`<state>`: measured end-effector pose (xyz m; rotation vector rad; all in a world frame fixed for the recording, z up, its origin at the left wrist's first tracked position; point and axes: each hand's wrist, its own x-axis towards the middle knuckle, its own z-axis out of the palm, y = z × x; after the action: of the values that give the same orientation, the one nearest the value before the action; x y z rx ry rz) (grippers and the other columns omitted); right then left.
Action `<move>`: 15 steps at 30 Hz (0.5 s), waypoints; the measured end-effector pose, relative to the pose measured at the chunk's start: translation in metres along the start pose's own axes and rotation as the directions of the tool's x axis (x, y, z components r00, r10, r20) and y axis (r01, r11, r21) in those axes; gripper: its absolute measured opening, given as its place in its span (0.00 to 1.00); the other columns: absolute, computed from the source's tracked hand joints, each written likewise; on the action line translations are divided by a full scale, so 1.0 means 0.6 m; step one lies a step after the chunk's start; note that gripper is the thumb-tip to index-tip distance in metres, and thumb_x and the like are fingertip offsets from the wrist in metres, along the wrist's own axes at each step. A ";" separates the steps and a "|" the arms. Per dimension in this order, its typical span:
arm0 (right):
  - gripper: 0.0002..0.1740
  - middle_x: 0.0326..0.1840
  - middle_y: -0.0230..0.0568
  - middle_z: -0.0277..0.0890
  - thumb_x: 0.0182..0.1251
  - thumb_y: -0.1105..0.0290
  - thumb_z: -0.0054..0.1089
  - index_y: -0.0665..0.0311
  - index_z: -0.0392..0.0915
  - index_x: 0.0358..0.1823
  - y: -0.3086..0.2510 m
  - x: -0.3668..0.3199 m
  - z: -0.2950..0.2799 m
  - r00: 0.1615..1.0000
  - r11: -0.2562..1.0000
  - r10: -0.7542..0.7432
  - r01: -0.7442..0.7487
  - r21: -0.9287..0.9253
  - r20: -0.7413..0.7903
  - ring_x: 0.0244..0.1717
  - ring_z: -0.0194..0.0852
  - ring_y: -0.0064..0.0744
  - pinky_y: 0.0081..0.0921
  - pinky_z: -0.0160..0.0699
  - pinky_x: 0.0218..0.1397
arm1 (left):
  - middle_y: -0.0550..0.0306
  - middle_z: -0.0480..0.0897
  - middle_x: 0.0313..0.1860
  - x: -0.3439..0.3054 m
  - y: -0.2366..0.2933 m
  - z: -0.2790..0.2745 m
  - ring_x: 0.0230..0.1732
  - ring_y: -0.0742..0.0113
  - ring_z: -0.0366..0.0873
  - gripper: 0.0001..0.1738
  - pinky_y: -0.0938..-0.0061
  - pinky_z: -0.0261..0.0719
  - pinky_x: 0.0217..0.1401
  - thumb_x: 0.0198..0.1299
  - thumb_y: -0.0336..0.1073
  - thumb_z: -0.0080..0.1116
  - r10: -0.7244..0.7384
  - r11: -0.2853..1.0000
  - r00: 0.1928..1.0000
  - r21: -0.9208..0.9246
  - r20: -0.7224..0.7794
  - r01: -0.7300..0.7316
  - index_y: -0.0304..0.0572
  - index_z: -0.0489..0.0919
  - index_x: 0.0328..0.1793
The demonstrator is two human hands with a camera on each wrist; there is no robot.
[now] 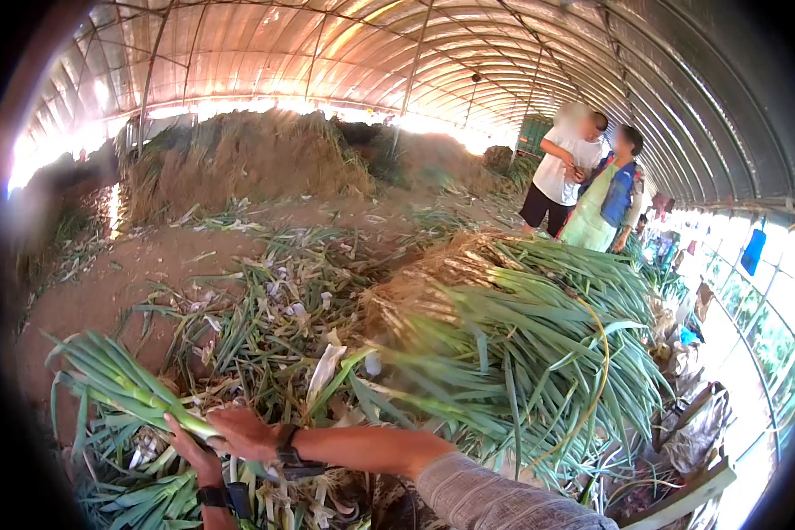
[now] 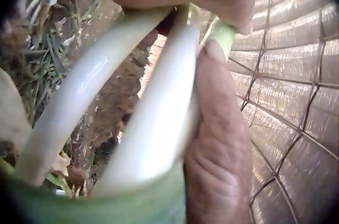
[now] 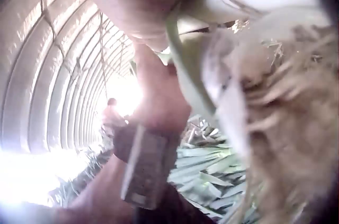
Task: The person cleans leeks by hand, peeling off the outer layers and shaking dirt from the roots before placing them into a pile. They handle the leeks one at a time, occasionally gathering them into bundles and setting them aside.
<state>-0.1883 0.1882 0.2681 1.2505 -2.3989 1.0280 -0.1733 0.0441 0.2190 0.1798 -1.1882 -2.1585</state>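
A bunch of green onions (image 1: 141, 384) slants across the lower left of the head view, its leaves spreading toward the upper left. My left hand (image 1: 194, 455) holds the bunch from below. Against its other side, my right hand (image 1: 243, 431) grips the stalks close to the left hand. Thick white stalks (image 2: 153, 113) fill the middle of the left wrist view, with a thumb (image 2: 220, 129) along their side. In the right wrist view, pale brown roots (image 3: 296, 107) hang near the right hand (image 3: 132, 7), whose fingertips are out of frame.
A large heap of green onions (image 1: 539, 336) lies to the right. Stripped leaves and peelings (image 1: 274, 300) litter the ground ahead. Two people (image 1: 583, 177) stand behind the heap. Farther back rises a brown mound (image 1: 247, 163) under the arched tunnel roof. A wooden board (image 1: 680, 499) lies at lower right.
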 end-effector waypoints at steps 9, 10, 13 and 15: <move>0.31 0.42 0.56 0.69 0.54 0.64 0.67 0.77 0.62 0.50 0.013 0.020 0.110 0.953 0.950 -0.218 0.256 -0.180 0.210 0.30 0.74 0.52 0.42 0.74 0.28 | 0.60 0.71 0.51 0.042 -0.023 -0.112 0.51 0.67 0.70 0.30 0.68 0.68 0.58 0.66 0.57 0.53 -0.250 0.942 0.967 -0.223 0.040 0.252 0.41 0.69 0.62; 0.30 0.44 0.57 0.69 0.54 0.64 0.67 0.77 0.63 0.50 0.015 0.016 0.118 0.960 0.963 -0.189 0.222 -0.154 0.207 0.30 0.75 0.52 0.42 0.74 0.28 | 0.62 0.71 0.42 0.046 -0.017 -0.114 0.45 0.69 0.71 0.29 0.70 0.71 0.51 0.63 0.58 0.58 -0.274 0.946 0.962 -0.174 0.024 0.273 0.39 0.72 0.55; 0.25 0.33 0.54 0.70 0.62 0.62 0.62 0.72 0.63 0.51 0.025 0.009 0.120 0.956 0.978 -0.139 0.173 -0.113 0.260 0.26 0.74 0.49 0.42 0.74 0.27 | 0.63 0.71 0.36 0.072 -0.001 -0.123 0.37 0.71 0.72 0.23 0.71 0.73 0.40 0.61 0.54 0.60 -0.233 0.967 0.966 -0.129 -0.110 0.219 0.41 0.75 0.46; 0.24 0.24 0.49 0.73 0.70 0.60 0.53 0.69 0.63 0.60 -0.006 0.004 0.054 0.851 0.999 0.051 -0.045 -0.025 0.522 0.24 0.76 0.40 0.43 0.78 0.29 | 0.62 0.72 0.35 0.124 -0.017 -0.182 0.35 0.71 0.72 0.22 0.71 0.74 0.36 0.61 0.53 0.61 -0.224 0.965 0.959 -0.174 -0.173 0.194 0.41 0.76 0.44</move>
<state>-0.1835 0.1631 0.2478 1.6480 -2.8353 0.7469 -0.1905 -0.0744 0.1616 0.4528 -0.9216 -2.3457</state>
